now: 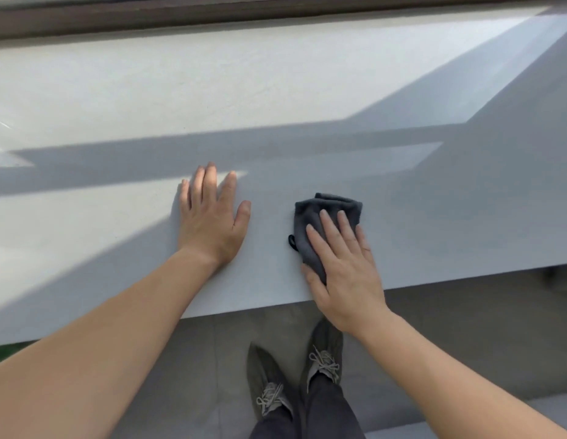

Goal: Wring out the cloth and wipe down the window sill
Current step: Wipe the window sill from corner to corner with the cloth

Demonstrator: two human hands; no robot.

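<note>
Person standing at wide pale window sill, leaning both arms over it. R hand pressing flat on folded dark grey cloth, fingers straight & close together, thumb tucked at cloth's near edge; cloth lying on sill near front edge, small loop sticking out its left side. L hand resting palm-down on bare sill just beside cloth, fingers slightly spread, gripping nothing. Grey laced shoes showing below on floor
</note>
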